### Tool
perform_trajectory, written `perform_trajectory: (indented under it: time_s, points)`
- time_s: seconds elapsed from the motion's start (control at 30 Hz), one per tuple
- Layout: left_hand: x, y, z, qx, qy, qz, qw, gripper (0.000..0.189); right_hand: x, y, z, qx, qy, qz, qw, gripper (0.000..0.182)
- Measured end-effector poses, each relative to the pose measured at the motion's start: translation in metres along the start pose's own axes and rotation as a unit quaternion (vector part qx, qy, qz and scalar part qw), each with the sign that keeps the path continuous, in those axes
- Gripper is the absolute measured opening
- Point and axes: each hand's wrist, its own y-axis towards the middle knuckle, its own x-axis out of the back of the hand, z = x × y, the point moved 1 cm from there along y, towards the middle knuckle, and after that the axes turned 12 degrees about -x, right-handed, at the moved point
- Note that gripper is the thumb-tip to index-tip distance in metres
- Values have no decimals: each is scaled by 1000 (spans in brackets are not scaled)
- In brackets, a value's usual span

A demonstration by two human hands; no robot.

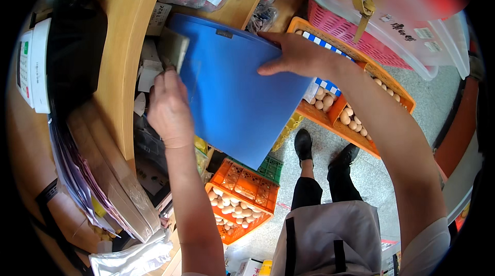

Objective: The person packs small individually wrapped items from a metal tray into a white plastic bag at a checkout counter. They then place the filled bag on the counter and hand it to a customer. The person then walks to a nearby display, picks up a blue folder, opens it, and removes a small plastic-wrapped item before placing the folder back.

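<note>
My right hand (pixel 297 54) grips the far right edge of a large blue plastic folder (pixel 236 98), thumb across its face and index finger along the rim. The folder is tilted and bears a small dark tab near its top edge. At its left, my left hand (pixel 170 105) reaches to the shelf opening below the counter. Its curled fingertips meet the lower end of a small pale flat object (pixel 176 47); whether they grip it is hidden. White boxes (pixel 150 65) stand in the shelf beside these fingers.
Orange crates of eggs stand on the floor, one (pixel 241 202) below the folder and one (pixel 355 136) at right. Pink and clear plastic baskets (pixel 410 44) rise behind. The wooden counter edge (pixel 129 44) curves at left, with a white keypad device (pixel 36 67) on it.
</note>
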Motion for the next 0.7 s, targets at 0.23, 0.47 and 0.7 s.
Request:
perform_trajectory:
  time_s: [0.23, 0.47, 0.7]
  points:
    - [-28, 2, -11, 4, -17, -45, 999, 51, 13, 13, 3, 34, 40, -62, 997, 77]
    - [45, -30, -59, 19, -126, -191, 973, 36, 56, -74, -122, -55, 181, -209, 959, 36]
    - [-48, -100, -259, -51, -604, 125, 786, 34, -7, -82, -314, -225, 113, -249, 935, 20]
